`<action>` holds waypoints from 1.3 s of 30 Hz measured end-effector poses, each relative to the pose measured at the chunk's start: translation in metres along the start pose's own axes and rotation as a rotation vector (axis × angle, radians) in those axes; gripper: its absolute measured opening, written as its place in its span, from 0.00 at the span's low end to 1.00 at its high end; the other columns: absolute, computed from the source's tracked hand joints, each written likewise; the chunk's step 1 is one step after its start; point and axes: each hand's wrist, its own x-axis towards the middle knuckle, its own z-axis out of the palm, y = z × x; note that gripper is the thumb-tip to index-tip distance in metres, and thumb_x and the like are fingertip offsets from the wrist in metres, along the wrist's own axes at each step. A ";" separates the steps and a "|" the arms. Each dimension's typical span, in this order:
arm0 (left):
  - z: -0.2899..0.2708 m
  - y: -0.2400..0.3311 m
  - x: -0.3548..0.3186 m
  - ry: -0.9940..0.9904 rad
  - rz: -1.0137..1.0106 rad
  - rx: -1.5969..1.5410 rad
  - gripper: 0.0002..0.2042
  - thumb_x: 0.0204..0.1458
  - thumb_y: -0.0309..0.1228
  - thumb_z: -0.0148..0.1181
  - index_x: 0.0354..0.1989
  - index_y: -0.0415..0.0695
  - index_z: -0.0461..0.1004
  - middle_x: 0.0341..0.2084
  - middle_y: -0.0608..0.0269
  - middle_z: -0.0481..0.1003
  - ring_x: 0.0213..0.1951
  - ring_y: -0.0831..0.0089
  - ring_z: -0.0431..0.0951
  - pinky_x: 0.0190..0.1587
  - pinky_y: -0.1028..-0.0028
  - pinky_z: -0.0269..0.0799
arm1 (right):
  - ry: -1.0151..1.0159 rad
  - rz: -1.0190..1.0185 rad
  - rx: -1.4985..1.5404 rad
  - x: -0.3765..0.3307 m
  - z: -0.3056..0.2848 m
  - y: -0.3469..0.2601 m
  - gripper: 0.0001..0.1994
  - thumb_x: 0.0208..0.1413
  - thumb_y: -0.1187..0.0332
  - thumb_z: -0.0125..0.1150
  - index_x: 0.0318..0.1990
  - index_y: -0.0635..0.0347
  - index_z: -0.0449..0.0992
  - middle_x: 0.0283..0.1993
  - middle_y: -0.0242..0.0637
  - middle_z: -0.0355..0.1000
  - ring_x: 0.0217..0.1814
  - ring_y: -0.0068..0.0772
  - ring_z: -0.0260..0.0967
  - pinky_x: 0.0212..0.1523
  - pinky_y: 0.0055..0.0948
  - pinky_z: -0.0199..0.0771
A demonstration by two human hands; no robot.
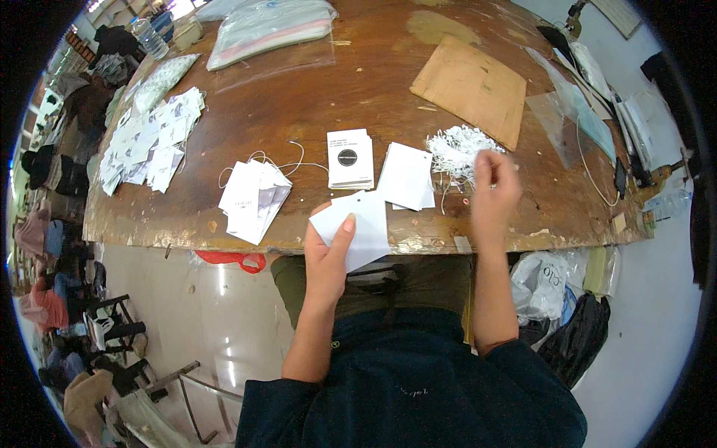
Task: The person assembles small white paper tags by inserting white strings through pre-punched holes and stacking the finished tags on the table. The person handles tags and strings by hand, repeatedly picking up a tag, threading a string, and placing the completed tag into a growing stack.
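My left hand (328, 254) grips white hang tags (366, 228) at the table's front edge, thumb on top; a small punched hole shows near their upper edge. Raised beside a heap of white tag strings (459, 153), my right hand (497, 190) is smeared by motion. Whether its fingers hold a string cannot be made out. Beyond the held tags stands a stack of printed white tags with a black circle (349, 158). To its right lies a stack of blank white tags (405, 178). Left of these, several strung tags (254, 200) are fanned out, their loops trailing on the wood.
A larger pile of strung tags (153, 142) spreads at the table's left. Clear plastic bags (272, 33) lie at the back, near a plastic bottle (149, 39). A brown envelope (474, 86) and plastic sheets (560, 119) lie right. Filled bags (541, 284) sit below the table.
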 end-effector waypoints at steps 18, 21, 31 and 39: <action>-0.001 -0.005 0.001 -0.020 -0.007 0.073 0.19 0.62 0.33 0.61 0.57 0.37 0.67 0.44 0.60 0.76 0.45 0.78 0.75 0.48 0.75 0.72 | 0.148 0.082 0.282 0.043 -0.053 0.056 0.09 0.66 0.65 0.58 0.40 0.62 0.76 0.34 0.28 0.73 0.34 0.17 0.66 0.37 0.20 0.67; 0.000 -0.005 0.001 -0.040 -0.011 0.064 0.19 0.62 0.33 0.61 0.57 0.37 0.67 0.44 0.60 0.76 0.45 0.78 0.76 0.47 0.75 0.72 | 0.120 0.066 0.376 0.046 -0.053 0.049 0.07 0.67 0.67 0.57 0.42 0.62 0.75 0.37 0.31 0.75 0.36 0.19 0.68 0.40 0.22 0.69; 0.003 -0.008 -0.002 -0.093 -0.103 0.042 0.18 0.63 0.31 0.60 0.57 0.37 0.67 0.45 0.60 0.77 0.44 0.78 0.76 0.47 0.75 0.74 | 0.042 -0.111 0.613 0.042 -0.048 0.018 0.07 0.66 0.72 0.57 0.47 0.65 0.74 0.35 0.31 0.73 0.34 0.19 0.68 0.37 0.21 0.68; 0.006 -0.015 -0.015 -0.241 -0.081 0.103 0.18 0.63 0.30 0.60 0.57 0.36 0.68 0.45 0.61 0.77 0.45 0.77 0.76 0.48 0.73 0.74 | 0.049 -0.129 0.412 0.055 -0.028 -0.019 0.11 0.64 0.76 0.58 0.52 0.66 0.76 0.39 0.34 0.76 0.25 0.15 0.64 0.24 0.18 0.65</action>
